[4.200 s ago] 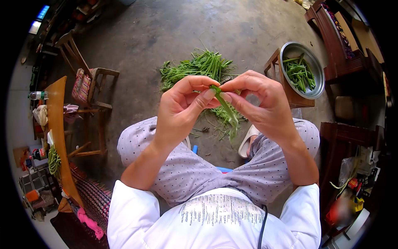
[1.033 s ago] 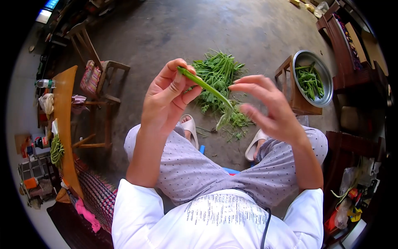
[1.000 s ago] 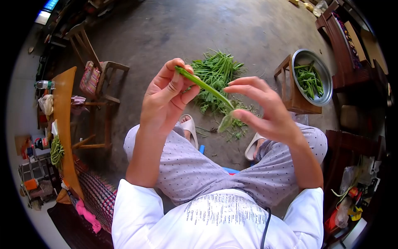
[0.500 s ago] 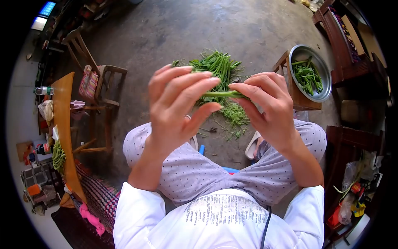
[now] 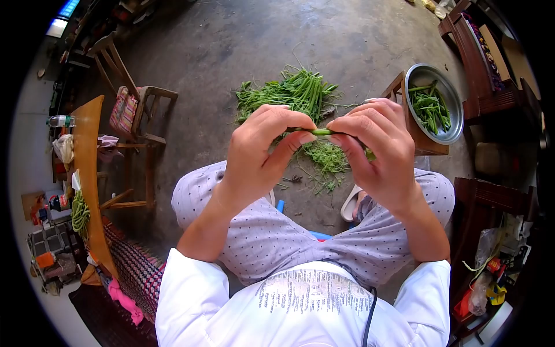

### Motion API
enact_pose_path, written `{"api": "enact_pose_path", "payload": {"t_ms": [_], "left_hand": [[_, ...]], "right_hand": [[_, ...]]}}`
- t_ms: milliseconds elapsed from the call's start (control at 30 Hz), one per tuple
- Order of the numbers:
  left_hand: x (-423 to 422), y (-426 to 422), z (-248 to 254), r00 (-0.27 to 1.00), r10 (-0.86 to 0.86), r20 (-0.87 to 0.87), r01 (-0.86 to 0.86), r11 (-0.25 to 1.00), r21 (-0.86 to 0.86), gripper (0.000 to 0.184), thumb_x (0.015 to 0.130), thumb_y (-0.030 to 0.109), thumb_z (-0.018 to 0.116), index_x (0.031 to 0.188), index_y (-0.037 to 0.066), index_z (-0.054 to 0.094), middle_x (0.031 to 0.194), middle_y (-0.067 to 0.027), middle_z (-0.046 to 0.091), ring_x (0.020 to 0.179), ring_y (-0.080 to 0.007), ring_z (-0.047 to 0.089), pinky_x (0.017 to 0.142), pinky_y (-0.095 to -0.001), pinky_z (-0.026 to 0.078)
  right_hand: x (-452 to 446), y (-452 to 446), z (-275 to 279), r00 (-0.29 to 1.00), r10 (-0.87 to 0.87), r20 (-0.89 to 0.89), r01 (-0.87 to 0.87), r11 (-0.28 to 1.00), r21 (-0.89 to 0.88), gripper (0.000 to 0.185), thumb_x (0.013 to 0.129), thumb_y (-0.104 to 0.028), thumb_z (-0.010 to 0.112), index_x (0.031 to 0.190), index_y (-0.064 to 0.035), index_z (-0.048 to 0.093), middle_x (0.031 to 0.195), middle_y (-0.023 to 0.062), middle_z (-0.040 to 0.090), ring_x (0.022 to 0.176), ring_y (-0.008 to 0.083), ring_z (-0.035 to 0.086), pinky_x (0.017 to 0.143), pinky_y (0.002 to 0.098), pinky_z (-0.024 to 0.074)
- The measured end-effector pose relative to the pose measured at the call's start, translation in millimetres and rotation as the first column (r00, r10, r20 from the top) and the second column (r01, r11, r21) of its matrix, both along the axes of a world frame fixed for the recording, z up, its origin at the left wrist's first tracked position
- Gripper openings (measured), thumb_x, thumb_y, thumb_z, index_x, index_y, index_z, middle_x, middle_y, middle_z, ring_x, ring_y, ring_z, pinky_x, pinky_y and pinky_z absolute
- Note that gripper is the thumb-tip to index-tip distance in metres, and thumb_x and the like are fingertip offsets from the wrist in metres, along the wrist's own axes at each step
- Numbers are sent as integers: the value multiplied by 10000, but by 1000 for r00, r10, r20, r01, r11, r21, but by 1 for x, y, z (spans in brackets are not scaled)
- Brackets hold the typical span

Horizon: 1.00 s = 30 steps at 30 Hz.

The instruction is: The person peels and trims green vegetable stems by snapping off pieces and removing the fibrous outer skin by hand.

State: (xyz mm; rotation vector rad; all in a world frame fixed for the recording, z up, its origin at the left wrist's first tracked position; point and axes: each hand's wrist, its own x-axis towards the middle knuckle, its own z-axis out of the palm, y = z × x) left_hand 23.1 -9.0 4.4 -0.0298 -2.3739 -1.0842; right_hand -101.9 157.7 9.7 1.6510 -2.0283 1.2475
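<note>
A green stem [image 5: 321,132] lies level between my fingertips, a short stretch of it showing. My left hand [image 5: 260,150] pinches its left end between thumb and fingers. On the right end, my right hand [image 5: 378,147] has its thumb and fingers closed, and a bit of green shows under the palm. Beyond my hands, a pile of green stems and leaves [image 5: 300,92] lies on the floor. Nearer to me is a smaller heap of thin green trimmings [image 5: 326,159]. At the right, a metal basin [image 5: 456,115] holds several green pieces.
The basin rests on a wooden stool [image 5: 425,144]. At the left are a wooden chair [image 5: 153,92] and a tabletop [image 5: 87,150] with a bundle of long green strands [image 5: 80,214] at its edge. Dark wooden furniture [image 5: 491,196] stands at the right. My knees are below my hands.
My left hand, open half a second ago, has closed on the stem's left end. My right hand has kept its grip. Earlier, my left hand held the stem slanted while my right fingers were apart.
</note>
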Motion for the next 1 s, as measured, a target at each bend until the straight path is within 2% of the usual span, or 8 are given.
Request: {"api": "enact_pose_path", "payload": {"t_ms": [33,100,200,333,567,633,900,1000], "left_hand": [[0,1,-2,1000,1,-1,-1,1000,0,140,842,15,683,979,25,656,903,-57,667,867,-190,634,871,-356,495],[0,4,-8,991,-100,88,34,830,557,127,854,-8,670,974,25,645,860,-54,667,846,-142,635,742,-279,507],[-3,8,-16,975,-213,-70,182,570,801,119,903,21,642,1021,14,625,930,-39,651,874,-104,616,771,-250,498],[-6,13,-27,969,-201,-145,228,496,838,133,924,45,626,1051,7,611,969,-40,630,888,-126,622,806,-237,492],[-14,32,-19,990,80,-115,51,560,827,146,931,110,633,1037,10,644,1012,-79,681,925,-120,617,854,-263,486],[-15,32,-18,989,109,-101,31,516,856,160,933,131,634,1045,17,653,1032,-91,689,940,-124,618,866,-267,484],[-16,33,-13,994,-42,-97,101,99,990,213,927,202,635,1064,44,674,1079,-103,686,1003,-136,626,886,-278,508],[-18,30,-6,998,-57,-21,32,185,982,220,926,170,643,1090,25,671,1058,-93,686,989,-128,633,848,-253,518]], "right_hand": [[0,0,1,997,28,73,-28,1000,-8,174,743,-40,731,899,-79,664,760,25,628,742,228,595,801,366,432],[3,0,0,951,64,302,-68,998,3,149,761,-30,718,895,-60,660,754,33,628,726,209,600,755,337,443],[5,-4,-7,741,168,650,-159,985,-73,95,800,-18,697,883,-23,650,750,46,633,713,157,604,681,281,453],[9,-7,-9,383,260,887,-178,962,-205,63,848,-34,685,875,3,641,754,43,640,750,74,588,675,232,451],[22,-14,-7,721,121,683,-8,986,-167,82,822,-32,700,876,-18,640,750,69,643,728,126,613,670,257,451],[23,-16,-5,926,-55,374,110,986,-127,99,785,-22,702,858,-45,639,775,69,661,714,200,618,673,310,443],[21,-20,-5,973,-111,202,143,979,-148,142,762,-10,688,872,-83,636,799,31,667,726,232,615,720,352,421],[16,-17,-4,969,-108,223,145,977,-156,135,767,-10,690,877,-71,643,795,40,659,736,234,614,706,347,432]]}}
